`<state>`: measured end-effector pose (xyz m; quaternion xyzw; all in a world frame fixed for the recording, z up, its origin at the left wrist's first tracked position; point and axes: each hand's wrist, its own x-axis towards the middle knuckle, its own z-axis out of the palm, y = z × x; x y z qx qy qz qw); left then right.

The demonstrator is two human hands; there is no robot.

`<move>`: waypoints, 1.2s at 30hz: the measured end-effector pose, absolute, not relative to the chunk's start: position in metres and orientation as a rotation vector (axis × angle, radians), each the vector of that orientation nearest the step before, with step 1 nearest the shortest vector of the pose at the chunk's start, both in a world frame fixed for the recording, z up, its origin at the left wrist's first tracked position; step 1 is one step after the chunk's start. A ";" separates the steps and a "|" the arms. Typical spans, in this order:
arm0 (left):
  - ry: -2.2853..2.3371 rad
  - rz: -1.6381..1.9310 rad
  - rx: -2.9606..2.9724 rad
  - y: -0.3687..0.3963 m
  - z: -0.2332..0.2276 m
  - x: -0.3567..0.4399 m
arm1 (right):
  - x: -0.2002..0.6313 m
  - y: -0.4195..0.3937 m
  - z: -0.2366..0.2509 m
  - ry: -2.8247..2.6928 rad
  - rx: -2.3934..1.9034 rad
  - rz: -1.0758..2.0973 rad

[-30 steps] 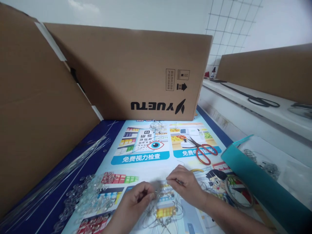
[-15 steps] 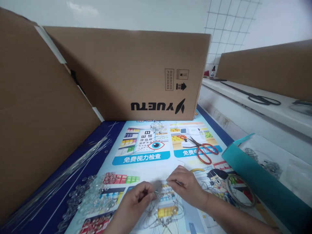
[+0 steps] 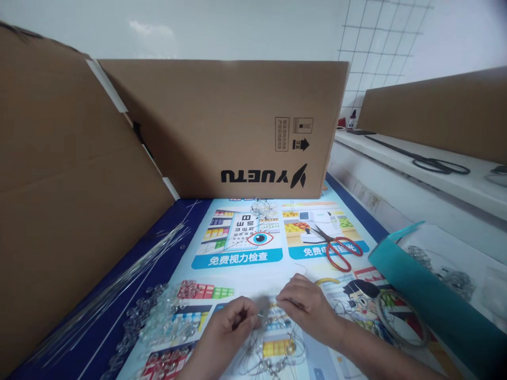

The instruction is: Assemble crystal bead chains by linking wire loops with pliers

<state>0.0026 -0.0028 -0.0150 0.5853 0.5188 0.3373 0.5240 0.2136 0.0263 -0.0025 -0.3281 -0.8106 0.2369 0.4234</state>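
Observation:
My left hand is closed in a pinch on a thin wire at bottom centre. My right hand, a little higher and to the right, also pinches a fine strand of wire; its exact ends are too small to follow. Between and below the hands lies a loose tangle of thin wires with clear beads. To the left of my left hand, many loose clear beads are spread over the printed sheet. Red-handled scissors lie beyond my right hand, blades pointing away to the left.
A bundle of straight wires lies along the left. Upright cardboard walls the back and left. A wire clump sits by the back wall. At right are a pale ring coil, a teal box holding wire pieces, and dark scissors on a ledge.
The view has shifted slightly, so everything appears a bit further right and lower. Both hands keep nearly the same pinching pose over the wires.

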 end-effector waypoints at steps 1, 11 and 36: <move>1.252 0.805 1.402 -0.003 -0.015 0.003 | 0.214 0.026 -0.002 -2.029 -0.823 0.598; 1.308 0.759 1.466 -0.004 -0.009 0.004 | 0.214 0.026 -0.001 -2.052 -0.816 0.584; 1.185 0.824 1.341 -0.002 0.001 0.006 | 0.211 0.019 0.006 -2.311 -0.649 0.426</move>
